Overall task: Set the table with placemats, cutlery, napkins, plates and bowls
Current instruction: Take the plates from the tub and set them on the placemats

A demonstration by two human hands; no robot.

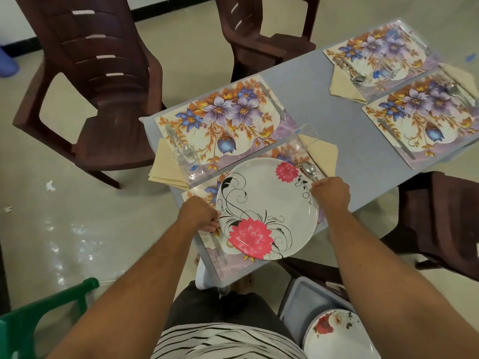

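A white plate (267,200) with pink flowers and black scrolls lies over the nearest floral placemat (223,263). My left hand (199,213) grips its left rim and my right hand (330,193) grips its right rim. Right of the plate a spoon (308,169) rests on a beige napkin (324,154), with a clear glass (307,133) behind it. A knife (219,247) lies on the mat left of the plate. Three more placemats (220,125) (383,55) (425,117) carry cutlery, napkins and glasses.
A grey tray (305,296) at lower right holds a plate with a red rose (337,335). Dark brown chairs (98,81) (259,32) (445,224) stand round the blue-grey table (318,104). A green chair (39,314) is at lower left. Paper scraps lie on the floor.
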